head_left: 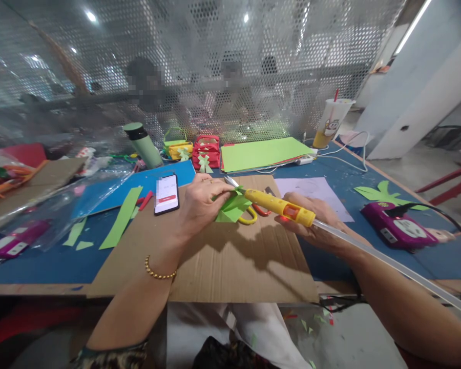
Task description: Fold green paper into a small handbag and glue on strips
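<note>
The folded green paper [231,207] is pinched in the left hand [205,199] near the far edge of the cardboard [218,269], the right hand [315,218] gripping the yellow glue gun [271,203] close beside it, so I'd keep those fingers clear of the probably hot tip and squeeze sparingly.
</note>
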Demonstrator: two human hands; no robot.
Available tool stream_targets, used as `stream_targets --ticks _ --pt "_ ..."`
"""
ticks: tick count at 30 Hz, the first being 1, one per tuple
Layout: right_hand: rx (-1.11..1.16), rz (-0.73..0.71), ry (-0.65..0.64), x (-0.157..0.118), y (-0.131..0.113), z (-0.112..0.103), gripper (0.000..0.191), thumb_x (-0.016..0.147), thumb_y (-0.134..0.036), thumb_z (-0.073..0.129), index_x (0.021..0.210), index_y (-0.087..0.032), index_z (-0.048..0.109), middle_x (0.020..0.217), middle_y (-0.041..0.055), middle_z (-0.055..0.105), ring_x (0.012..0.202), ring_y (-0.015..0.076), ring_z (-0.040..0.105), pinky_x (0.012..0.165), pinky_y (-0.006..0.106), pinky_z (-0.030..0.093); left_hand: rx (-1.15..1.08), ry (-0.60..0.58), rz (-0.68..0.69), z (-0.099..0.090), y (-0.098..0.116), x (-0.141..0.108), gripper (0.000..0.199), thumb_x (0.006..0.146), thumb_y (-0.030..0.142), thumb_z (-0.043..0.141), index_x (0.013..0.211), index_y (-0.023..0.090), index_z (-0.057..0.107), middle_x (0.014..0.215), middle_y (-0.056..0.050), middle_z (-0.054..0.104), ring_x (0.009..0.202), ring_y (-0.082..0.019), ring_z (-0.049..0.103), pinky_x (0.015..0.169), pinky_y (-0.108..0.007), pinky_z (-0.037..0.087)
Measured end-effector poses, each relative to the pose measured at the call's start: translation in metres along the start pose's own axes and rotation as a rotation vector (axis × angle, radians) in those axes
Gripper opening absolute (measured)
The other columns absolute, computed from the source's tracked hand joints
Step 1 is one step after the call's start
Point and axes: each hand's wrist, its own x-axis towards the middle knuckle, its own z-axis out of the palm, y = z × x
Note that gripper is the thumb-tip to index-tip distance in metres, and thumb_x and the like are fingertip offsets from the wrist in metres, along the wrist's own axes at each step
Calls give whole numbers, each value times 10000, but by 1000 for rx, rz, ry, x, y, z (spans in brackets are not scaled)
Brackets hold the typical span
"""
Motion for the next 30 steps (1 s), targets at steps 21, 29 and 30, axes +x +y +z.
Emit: stream_targets --ticks 21,29,30 --pt "36 12 -13 0 -1 -2 358 942 -590 513 793 -268 463 636 -23 455 537 152 400 533 305 269 -17 -41 -2 -1 -2 1 208 1016 274 638 927 239 822 859 -20 842 765 -179 728 833 -379 553" --pt "54 8 25 -1 0 -5 299 913 -514 557 780 -267 453 631 14 537 523 166 456 526 306 302 -55 -30 -67 -4 -1 2 181 980 253 665 925 258 838 884 -24 849 802 -193 746 834 -383 569" --pt "54 5 30 -1 0 -5 313 907 -530 560 774 -267 455 626 16 539 517 168 459 521 305 300 -55 -33 -75 -5 0 2 182 978 254 665 925 261 840 881 -23 848 797 -193 745 834 -384 570"
